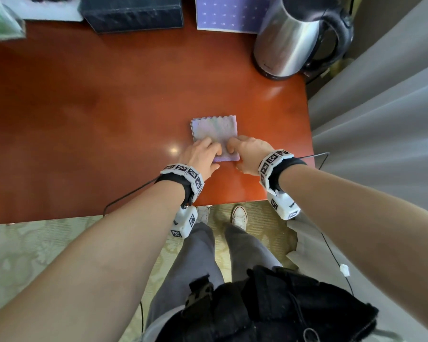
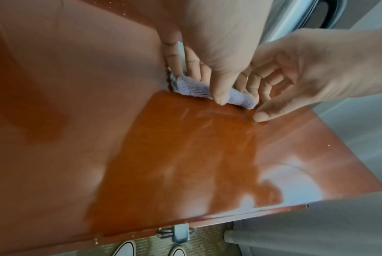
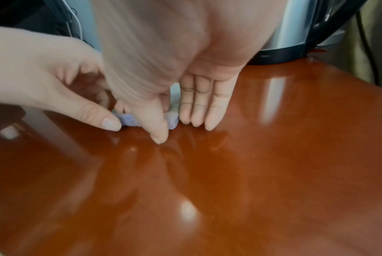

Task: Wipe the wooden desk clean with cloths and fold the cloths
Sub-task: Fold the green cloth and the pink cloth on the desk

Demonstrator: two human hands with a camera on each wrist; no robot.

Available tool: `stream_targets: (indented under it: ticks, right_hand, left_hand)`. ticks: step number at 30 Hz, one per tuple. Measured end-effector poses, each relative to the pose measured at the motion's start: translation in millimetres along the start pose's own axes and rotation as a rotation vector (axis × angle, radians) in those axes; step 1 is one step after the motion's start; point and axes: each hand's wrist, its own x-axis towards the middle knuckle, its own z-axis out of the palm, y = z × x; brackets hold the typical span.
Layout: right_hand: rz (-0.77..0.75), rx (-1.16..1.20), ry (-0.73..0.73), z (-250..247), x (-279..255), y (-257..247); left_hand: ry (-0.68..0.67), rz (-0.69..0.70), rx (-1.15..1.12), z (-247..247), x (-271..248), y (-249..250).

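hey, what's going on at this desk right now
A person stands at a reddish wooden desk, working on a small lilac cloth that lies folded near the front right corner. The left hand and right hand both sit at the cloth's near edge, thumb and fingers pinching it there, apparently mid-fold. A steel kettle stands at the back right, apart from the cloth.
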Motion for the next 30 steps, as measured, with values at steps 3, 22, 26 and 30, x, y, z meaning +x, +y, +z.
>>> stream_targets:
  ticks: [3,22,26,30]
  right_hand:
    - [0.019,0.046,0.070,3,4,-5]
    - [0.134,0.463,0.359,-92,-22,0]
    - [0.153,0.579,0.287,-128,-33,6]
    - [0.155,0.842,0.391,-164,-47,4]
  left_hand:
    - [0.011,-0.015,0.033,2,4,3]
    - [0.125,-0.244,-0.329,-95,19,27]
    - [0.053,-0.295,-0.667,-150,16,25]
    - [0.077,-0.335,-1.005,-198,4,23]
